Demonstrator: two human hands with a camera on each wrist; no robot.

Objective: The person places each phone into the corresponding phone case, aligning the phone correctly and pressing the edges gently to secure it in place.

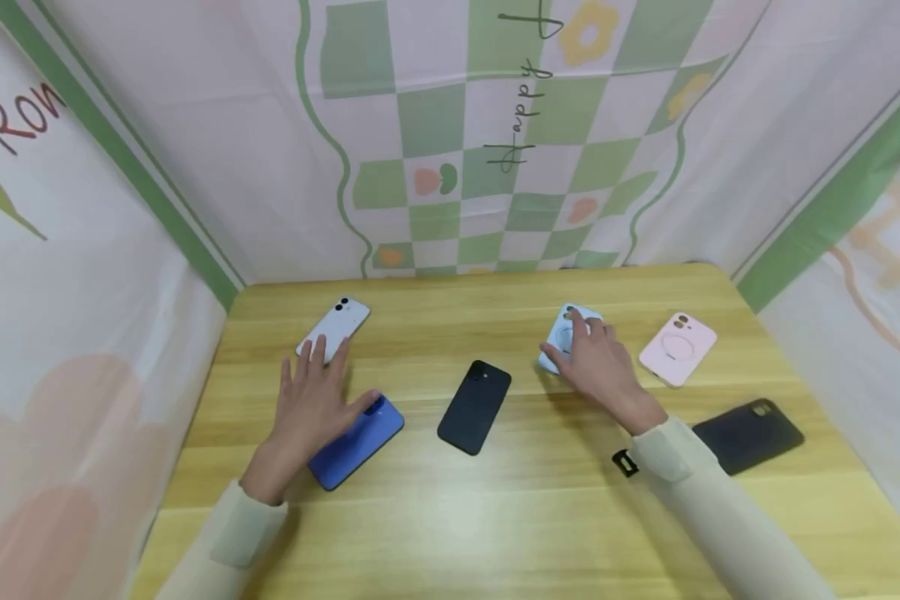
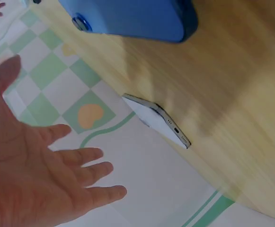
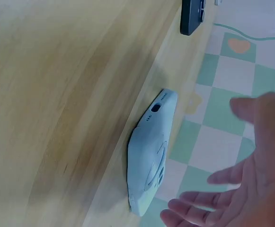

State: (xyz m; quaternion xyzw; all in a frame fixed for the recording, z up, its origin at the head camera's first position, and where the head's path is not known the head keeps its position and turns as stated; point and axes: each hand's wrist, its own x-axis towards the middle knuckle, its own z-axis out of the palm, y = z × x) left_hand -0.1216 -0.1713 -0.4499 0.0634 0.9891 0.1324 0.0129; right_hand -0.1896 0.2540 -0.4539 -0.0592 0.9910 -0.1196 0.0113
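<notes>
My left hand (image 1: 307, 412) is held with fingers spread between a white phone (image 1: 341, 319) and a blue phone (image 1: 356, 446), overlapping both in the head view. The left wrist view shows that hand apart from the white phone (image 2: 158, 120), fingers straight and palm bare. Over a light blue phone case (image 1: 560, 327) with a ring on its back hovers my right hand (image 1: 600, 362). Its fingers are loosely bent. Seen from the right wrist, a gap separates those fingers from the light blue case (image 3: 149, 146), which lies ring side up, its port cutout showing.
A black phone (image 1: 475, 408) lies between the hands. Right of the light blue case is a pink case (image 1: 677, 350) with a ring, and a black case (image 1: 753, 435) lies nearer, partly behind the right sleeve. Patterned cloth (image 1: 495, 150) hangs behind the wooden table (image 1: 450, 525) and at both sides.
</notes>
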